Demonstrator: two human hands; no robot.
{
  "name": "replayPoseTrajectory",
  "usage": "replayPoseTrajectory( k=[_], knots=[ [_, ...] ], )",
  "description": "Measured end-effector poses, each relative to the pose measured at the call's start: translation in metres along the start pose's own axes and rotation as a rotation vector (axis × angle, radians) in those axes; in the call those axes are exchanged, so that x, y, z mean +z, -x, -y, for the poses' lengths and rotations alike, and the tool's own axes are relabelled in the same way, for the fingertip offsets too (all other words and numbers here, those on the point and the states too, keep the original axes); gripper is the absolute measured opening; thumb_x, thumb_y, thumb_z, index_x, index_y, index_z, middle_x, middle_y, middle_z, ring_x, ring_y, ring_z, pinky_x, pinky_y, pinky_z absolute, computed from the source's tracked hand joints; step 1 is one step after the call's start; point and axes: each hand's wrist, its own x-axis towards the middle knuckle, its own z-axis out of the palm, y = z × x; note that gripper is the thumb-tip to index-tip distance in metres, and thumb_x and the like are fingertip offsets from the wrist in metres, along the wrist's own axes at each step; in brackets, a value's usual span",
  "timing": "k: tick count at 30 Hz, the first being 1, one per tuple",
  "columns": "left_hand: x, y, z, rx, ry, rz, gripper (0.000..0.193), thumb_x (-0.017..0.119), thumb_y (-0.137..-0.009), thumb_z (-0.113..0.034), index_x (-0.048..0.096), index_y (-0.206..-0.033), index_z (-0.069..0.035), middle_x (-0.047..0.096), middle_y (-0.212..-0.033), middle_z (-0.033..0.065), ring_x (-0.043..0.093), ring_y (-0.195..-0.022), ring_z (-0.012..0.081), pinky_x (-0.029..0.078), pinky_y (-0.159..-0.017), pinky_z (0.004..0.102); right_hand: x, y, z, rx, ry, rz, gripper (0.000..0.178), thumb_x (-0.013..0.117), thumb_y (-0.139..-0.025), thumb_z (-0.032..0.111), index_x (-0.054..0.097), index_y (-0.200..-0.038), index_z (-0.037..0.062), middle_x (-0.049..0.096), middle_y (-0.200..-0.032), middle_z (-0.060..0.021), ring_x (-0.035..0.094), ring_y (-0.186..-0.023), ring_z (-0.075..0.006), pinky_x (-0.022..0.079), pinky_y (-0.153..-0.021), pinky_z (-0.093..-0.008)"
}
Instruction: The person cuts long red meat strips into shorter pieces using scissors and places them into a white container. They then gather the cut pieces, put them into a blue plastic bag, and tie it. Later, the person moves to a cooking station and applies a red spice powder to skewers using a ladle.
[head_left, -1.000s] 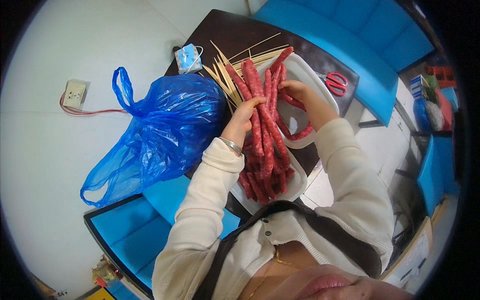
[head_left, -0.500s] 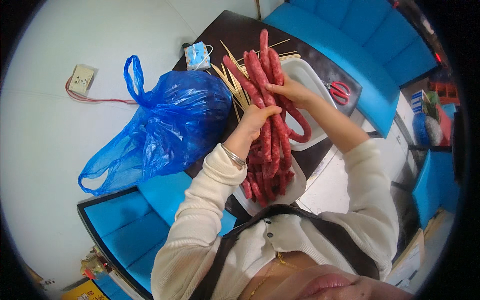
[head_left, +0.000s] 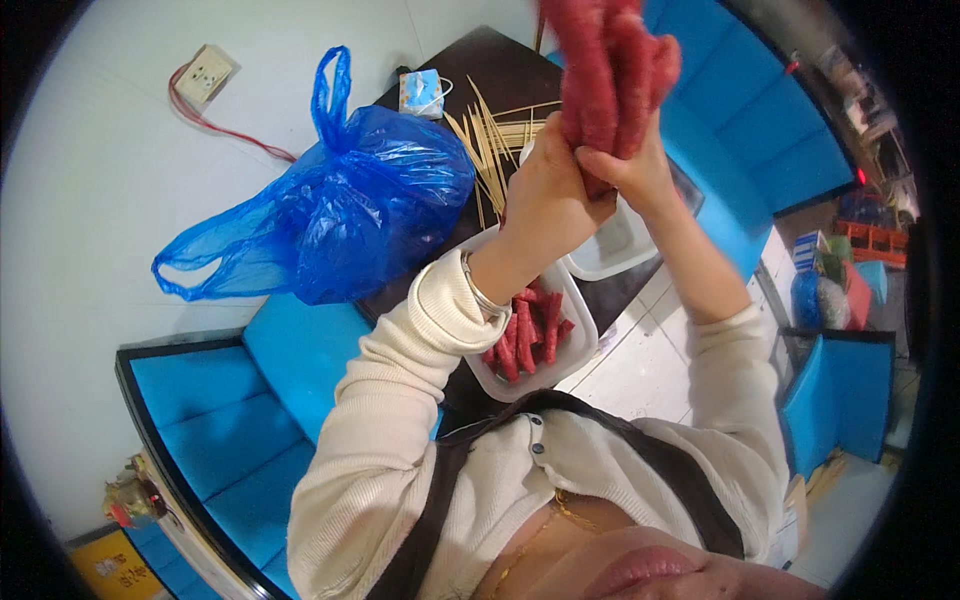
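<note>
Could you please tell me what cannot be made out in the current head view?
Upper ends of the raised sausages: head view, cut off by the top edge.
Most fingers of the right hand: head view, hidden behind the sausages.
Contents of the blue bag: head view, hidden by crumpled plastic.
Part of the farther white tray: head view, covered by the hands.

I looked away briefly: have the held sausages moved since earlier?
Yes: the held sausages have gone up the picture, away from the near tray.

A blue plastic carrier bag [head_left: 365, 200] sits near a small blue packet [head_left: 422, 90] on the dark bench [head_left: 495, 65]. Red wire [head_left: 225, 130] runs from a wall socket [head_left: 207, 74]; blue padded seats [head_left: 215, 410] stand nearby.
</note>
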Motion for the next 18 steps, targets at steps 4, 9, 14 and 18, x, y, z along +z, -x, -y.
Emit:
replayPoseTrajectory(
  k=[4,9,14,18],
  knots=[
    [-0.015,0.005,-0.017,0.485,-0.44,-0.245,0.074,0.073,-0.053,-0.016,0.033,-0.113,0.001,0.042,-0.109,0.0222,0.047,-0.099,0.0366,0.039,-0.083,0.04,0.006,0.015,0.004,0.1,-0.514,-0.084,0.083,0.069,-0.053,0.012,0.027,-0.125,0.005,0.044,-0.116,-0.0105,0.046,-0.106,-0.0227,0.035,-0.091,-0.0323],
    [-0.027,0.017,-0.022,0.348,-0.215,0.063,0.087,0.072,-0.053,-0.019,0.025,-0.123,0.005,0.038,-0.112,0.0292,0.04,-0.104,0.0443,0.035,-0.089,0.0431,0.033,0.047,0.002,0.051,-0.766,-0.2,0.069,0.062,-0.064,0.029,0.034,-0.121,0.003,0.046,-0.113,-0.0098,0.047,-0.102,-0.0225,0.036,-0.089,-0.0329],
    [-0.061,0.02,-0.017,0.281,-0.459,0.229,0.1,0.072,-0.055,-0.034,0.014,-0.13,0.002,0.03,-0.123,0.0335,0.034,-0.114,0.0439,0.029,-0.096,0.0427,0.069,0.042,-0.011,0.198,-1.23,-0.211,0.049,0.051,-0.078,0.027,0.038,-0.119,0.0044,0.048,-0.114,-0.0109,0.047,-0.105,-0.0244,0.035,-0.093,-0.0356],
    [-0.085,0.022,-0.014,0.222,-0.636,0.282,0.088,0.065,-0.066,-0.039,0.018,-0.129,0.0,0.035,-0.119,0.0306,0.039,-0.109,0.0421,0.032,-0.092,0.0444,0.102,0.036,-0.006,0.234,-1.335,-0.235,0.046,0.049,-0.079,0.034,0.042,-0.116,0.0065,0.05,-0.112,-0.01,0.048,-0.103,-0.0247,0.036,-0.092,-0.0369]
  ],
)
